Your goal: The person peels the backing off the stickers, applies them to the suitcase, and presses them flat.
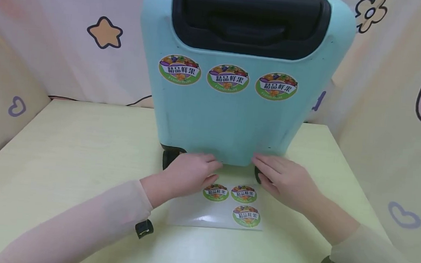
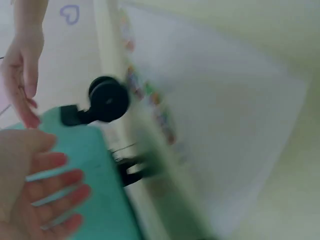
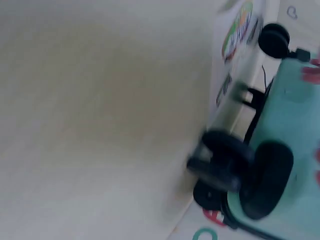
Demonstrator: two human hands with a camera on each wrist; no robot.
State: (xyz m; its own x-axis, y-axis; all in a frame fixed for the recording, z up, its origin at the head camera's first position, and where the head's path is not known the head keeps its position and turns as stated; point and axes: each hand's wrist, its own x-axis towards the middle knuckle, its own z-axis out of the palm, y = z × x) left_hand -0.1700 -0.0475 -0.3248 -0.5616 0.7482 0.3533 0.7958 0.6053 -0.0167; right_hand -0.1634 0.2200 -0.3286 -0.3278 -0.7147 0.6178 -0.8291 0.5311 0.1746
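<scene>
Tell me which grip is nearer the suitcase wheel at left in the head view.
Left. The left grip is beside that wheel, partly hiding it; the right grip is by the opposite bottom corner of the suitcase.

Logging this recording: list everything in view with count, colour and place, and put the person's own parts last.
suitcase: one, light blue with black panel, standing at table's middle
suitcase wheels: at least two, black, suitcase's lower end
stickers on the suitcase: three, multicoloured ovals, row below the black panel
sheet: one, whitish, on table before the suitcase
stickers on the sheet: at least three, multicoloured
table: one, pale yellow-green, beneath everything
cable: count unclear, dark, far table edge
backdrop: pale, printed with shapes, surrounding table
sleeves: two, pale, forearms
left hand: one, bare, suitcase's lower left
right hand: one, bare, suitcase's lower right
</scene>
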